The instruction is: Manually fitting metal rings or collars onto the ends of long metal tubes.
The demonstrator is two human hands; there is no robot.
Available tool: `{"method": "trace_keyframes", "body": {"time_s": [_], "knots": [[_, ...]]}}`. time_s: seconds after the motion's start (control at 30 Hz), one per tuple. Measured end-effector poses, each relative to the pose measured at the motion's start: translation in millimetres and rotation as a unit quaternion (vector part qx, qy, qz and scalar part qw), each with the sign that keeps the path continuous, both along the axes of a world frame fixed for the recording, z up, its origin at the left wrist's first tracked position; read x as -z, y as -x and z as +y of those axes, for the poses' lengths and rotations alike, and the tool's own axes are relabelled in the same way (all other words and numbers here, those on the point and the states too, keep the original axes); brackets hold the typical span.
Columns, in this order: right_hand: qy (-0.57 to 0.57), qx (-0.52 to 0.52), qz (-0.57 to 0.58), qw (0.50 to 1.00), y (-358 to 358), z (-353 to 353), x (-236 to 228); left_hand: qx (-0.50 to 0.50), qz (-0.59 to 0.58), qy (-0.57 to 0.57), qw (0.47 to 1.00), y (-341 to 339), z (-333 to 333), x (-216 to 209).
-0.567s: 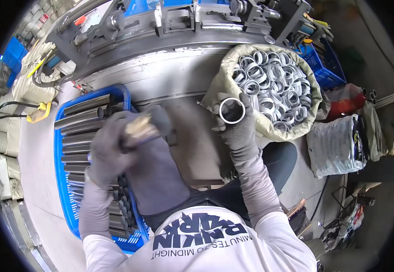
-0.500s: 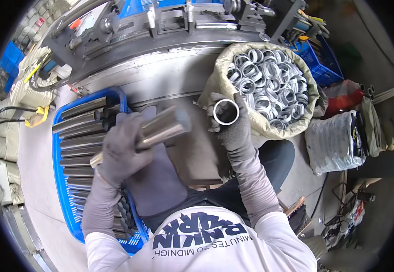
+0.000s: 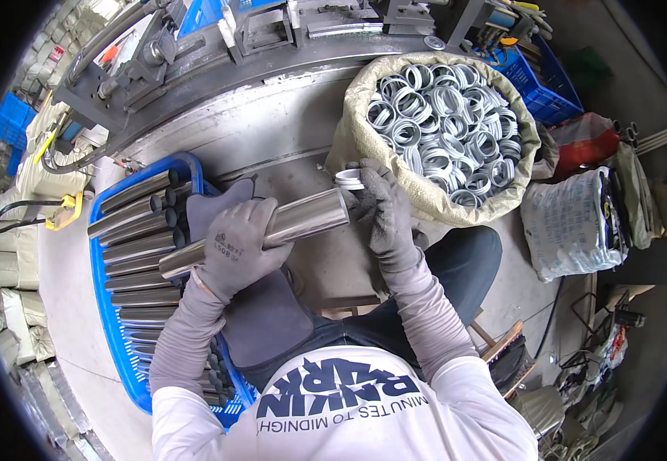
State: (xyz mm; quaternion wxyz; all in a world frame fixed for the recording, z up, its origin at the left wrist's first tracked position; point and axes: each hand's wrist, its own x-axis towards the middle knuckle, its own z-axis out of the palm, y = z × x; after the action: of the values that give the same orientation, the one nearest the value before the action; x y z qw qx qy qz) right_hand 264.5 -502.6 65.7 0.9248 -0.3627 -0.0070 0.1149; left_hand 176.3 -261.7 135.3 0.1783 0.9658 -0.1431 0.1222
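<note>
Tube of polished metal (image 3: 314, 217) is clasped in a worker's gloved left hand (image 3: 239, 247), its open end near a pale ring (image 3: 349, 184) pinched by the gloved right hand (image 3: 387, 217), beside an open sack (image 3: 351, 127) of rings (image 3: 450, 123)

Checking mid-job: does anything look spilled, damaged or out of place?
A small round piece sits oddly alone on the machine frame, apart from the metal rings in the woven sack; it's too small to identify. The metal tube in the left hand and pale ring in the right hand look undamaged.
</note>
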Motion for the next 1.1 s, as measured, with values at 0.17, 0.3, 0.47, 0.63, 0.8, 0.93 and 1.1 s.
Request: {"method": "trace_keyframes", "body": {"time_s": [0.17, 0.3, 0.47, 0.63, 0.8, 0.93, 1.1], "knots": [[0.159, -0.089, -0.086, 0.979, -3, -17, -5, -0.027, 0.004, -0.002, 1.000, -1, 6, 1], [0.300, -0.048, -0.197, 0.932, -5, -11, 3, -0.027, -0.006, -0.028, 0.999, -4, 5, 3], [0.270, -0.046, -0.145, 0.951, 7, 3, -11, -0.026, -0.014, -0.021, 0.999, -2, 7, 1], [0.304, -0.042, -0.265, 0.914, -4, 6, -5, -0.004, -0.027, -0.021, 0.999, -4, 5, 1], [0.423, 0.105, -0.385, 0.814, 0, 26, -7, -0.005, -0.008, -0.042, 0.999, -5, 0, 1], [0.442, 0.116, -0.350, 0.817, 2, 23, -23, 0.007, 0.013, -0.062, 0.998, -8, -1, 4], [0.427, 0.068, -0.288, 0.854, 2, 19, -21, 0.016, 0.013, -0.035, 0.999, -11, 0, 10]]}}
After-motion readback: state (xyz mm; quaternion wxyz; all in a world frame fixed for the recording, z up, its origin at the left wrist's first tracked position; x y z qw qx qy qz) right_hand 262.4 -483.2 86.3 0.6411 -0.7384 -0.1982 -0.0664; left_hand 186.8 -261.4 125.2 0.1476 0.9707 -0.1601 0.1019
